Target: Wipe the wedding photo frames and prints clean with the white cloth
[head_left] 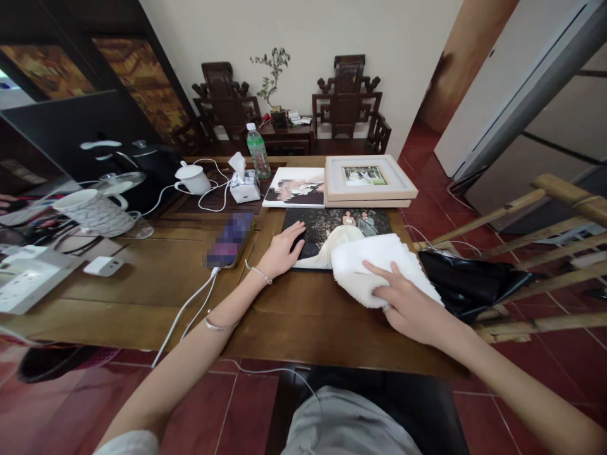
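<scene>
A wedding photo panel [327, 237] with a dark background lies flat on the wooden table. My left hand [283, 249] rests on its left edge, fingers stretched out and holding nothing. Over the panel's lower right corner, a folded white towel [355, 265] covers part of the picture. Gripping that towel from above is my right hand [403, 297], two fingers extended along it and the thumb side tucked underneath. Behind the panel are a white-edged photo book or panel [294, 196] and a pale wood picture frame [398, 180] stacked on another frame.
A phone [232, 240] with a charging cable lies left of the panel. Further left are a patterned mug [92, 212], a lidded white cup [194, 180], a power strip [33, 278] and cables. A tissue pack [245, 188] and bottle [258, 151] stand behind. A black bag [474, 281] sits at right.
</scene>
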`<act>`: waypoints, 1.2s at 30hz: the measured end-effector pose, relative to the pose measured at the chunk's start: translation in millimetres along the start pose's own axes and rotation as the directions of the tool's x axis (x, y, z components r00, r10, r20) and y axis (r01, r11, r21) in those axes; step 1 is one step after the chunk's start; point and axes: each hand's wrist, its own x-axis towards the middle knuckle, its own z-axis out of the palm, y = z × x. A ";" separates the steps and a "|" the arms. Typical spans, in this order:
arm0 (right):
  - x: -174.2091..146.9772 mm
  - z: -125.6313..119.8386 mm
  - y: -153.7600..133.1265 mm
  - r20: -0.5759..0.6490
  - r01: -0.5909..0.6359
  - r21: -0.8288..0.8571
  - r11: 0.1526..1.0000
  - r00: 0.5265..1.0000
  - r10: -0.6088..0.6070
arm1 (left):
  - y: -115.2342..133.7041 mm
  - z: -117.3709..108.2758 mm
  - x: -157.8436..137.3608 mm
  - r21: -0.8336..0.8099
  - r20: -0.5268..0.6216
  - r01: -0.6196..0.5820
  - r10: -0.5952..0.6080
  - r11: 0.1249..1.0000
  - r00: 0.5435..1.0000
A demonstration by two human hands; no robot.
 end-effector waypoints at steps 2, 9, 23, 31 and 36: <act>15.6 -5.4 6.9 0.011 -0.002 -0.009 1.000 1.000 0.002 | -0.6 0.0 0.1 -0.003 0.000 -0.006 0.006 1.000 1.000; 99.0 -27.8 60.2 -0.063 -0.089 -0.151 0.985 0.995 0.080 | -1.7 -1.8 -0.4 -0.009 0.010 -0.017 0.018 1.000 1.000; 47.0 -0.4 21.1 -0.093 -0.048 -0.070 0.996 0.995 0.041 | -2.0 -0.8 -0.6 -0.007 0.011 -0.021 0.021 1.000 1.000; 28.2 -1.7 -20.3 0.058 0.018 0.037 0.999 0.998 -0.020 | -0.2 -1.4 0.0 0.020 0.023 -0.003 0.002 1.000 1.000; 95.7 -9.0 5.6 0.003 -0.008 -0.023 1.000 1.000 0.008 | -2.2 -1.4 -1.1 0.016 0.014 -0.009 0.009 1.000 1.000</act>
